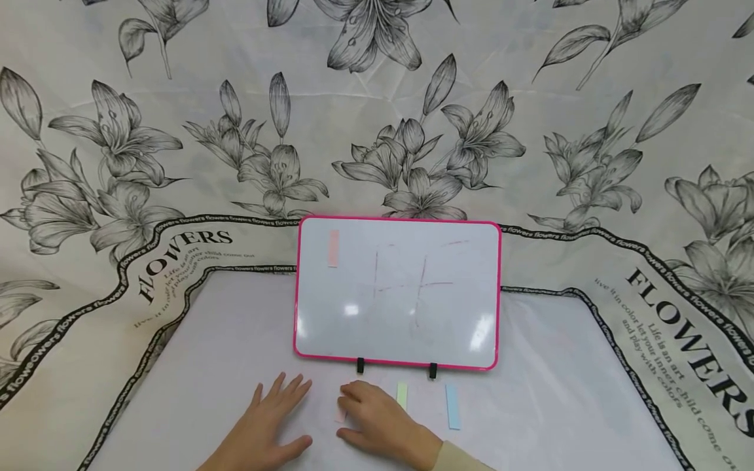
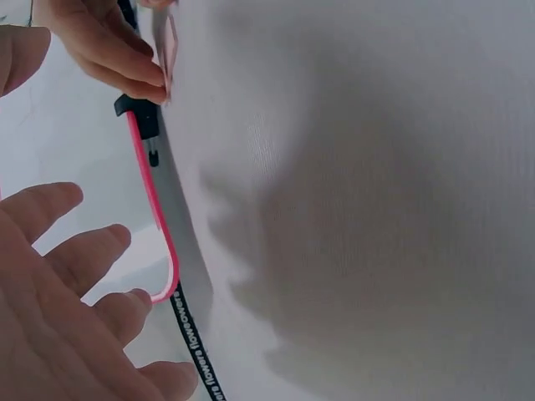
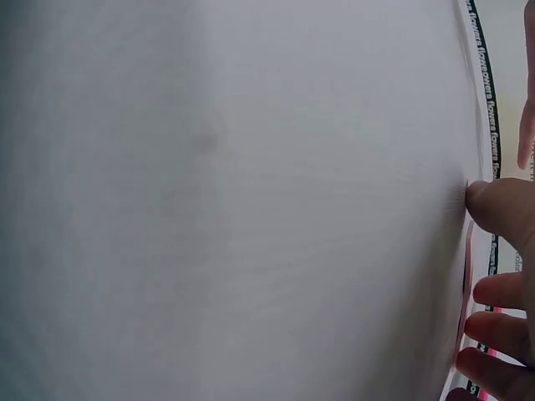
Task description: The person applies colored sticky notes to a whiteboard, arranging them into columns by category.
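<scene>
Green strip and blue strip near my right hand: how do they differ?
The green strip is pale green; the blue strip is light blue. In the head view, the right hand partly hides the green strip, while the blue strip shows whole. The blue strip lies farther right than the green strip. Both are narrow and lie on the white tabletop in front of the whiteboard.

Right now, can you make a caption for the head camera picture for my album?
Right hand at a pink strip, left hand spread, green strip and blue strip near a whiteboard.
</scene>
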`<move>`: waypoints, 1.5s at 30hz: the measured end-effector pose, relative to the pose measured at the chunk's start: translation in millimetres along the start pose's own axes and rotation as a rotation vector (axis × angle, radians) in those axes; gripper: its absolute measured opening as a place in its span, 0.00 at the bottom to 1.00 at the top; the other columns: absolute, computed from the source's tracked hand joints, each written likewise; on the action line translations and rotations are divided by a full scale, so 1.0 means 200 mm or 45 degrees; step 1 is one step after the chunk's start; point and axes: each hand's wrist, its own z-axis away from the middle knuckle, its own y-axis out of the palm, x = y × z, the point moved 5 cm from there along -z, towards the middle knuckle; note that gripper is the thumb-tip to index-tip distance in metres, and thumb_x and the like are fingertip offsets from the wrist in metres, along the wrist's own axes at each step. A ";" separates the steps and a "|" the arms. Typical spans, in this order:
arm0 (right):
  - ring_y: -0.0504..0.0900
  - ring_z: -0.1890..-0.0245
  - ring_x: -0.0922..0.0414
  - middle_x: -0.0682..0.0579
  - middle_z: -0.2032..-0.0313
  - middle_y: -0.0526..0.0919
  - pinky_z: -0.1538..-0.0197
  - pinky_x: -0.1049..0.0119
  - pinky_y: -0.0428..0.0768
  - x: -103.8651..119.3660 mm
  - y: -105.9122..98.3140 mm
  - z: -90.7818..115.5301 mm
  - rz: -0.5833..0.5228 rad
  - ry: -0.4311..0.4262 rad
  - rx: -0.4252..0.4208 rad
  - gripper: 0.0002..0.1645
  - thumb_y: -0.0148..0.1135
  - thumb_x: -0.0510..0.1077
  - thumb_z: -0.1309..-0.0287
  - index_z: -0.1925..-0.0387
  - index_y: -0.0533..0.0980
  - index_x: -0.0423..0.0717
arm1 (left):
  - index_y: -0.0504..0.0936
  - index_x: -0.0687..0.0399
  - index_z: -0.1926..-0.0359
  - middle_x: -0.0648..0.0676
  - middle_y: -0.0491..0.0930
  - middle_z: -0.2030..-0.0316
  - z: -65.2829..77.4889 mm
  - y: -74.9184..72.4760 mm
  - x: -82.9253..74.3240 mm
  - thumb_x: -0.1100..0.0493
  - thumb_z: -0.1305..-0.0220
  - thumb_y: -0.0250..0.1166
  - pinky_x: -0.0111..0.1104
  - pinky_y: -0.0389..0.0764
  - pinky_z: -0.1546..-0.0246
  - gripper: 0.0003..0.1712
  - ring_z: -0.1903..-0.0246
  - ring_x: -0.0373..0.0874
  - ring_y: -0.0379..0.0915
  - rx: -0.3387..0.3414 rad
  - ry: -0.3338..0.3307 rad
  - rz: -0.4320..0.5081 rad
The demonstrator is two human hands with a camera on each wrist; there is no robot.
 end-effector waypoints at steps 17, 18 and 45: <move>0.85 0.48 0.55 0.50 0.51 0.88 0.47 0.59 0.84 -0.01 -0.02 -0.05 -0.068 0.071 0.105 0.08 0.69 0.49 0.35 0.66 0.85 0.51 | 0.71 0.50 0.26 0.60 0.72 0.29 0.01 0.01 -0.05 0.35 0.38 0.70 0.78 0.58 0.40 0.45 0.28 0.72 0.61 0.049 0.082 0.033; 0.85 0.48 0.55 0.51 0.51 0.88 0.47 0.59 0.85 0.00 -0.02 -0.05 -0.076 0.075 0.112 0.08 0.68 0.49 0.34 0.66 0.86 0.51 | 0.72 0.50 0.27 0.60 0.73 0.29 0.01 0.01 -0.05 0.35 0.38 0.70 0.79 0.58 0.40 0.44 0.28 0.72 0.62 0.045 0.089 0.034; 0.81 0.69 0.73 0.55 0.66 0.90 0.66 0.80 0.77 -0.16 -0.03 -0.11 -0.599 0.493 0.073 0.03 0.65 0.39 0.31 0.63 0.82 0.45 | 0.77 0.44 0.31 0.44 0.77 0.32 -0.07 0.06 -0.14 0.38 0.33 0.66 0.68 0.70 0.38 0.33 0.31 0.64 0.70 0.238 0.302 -0.006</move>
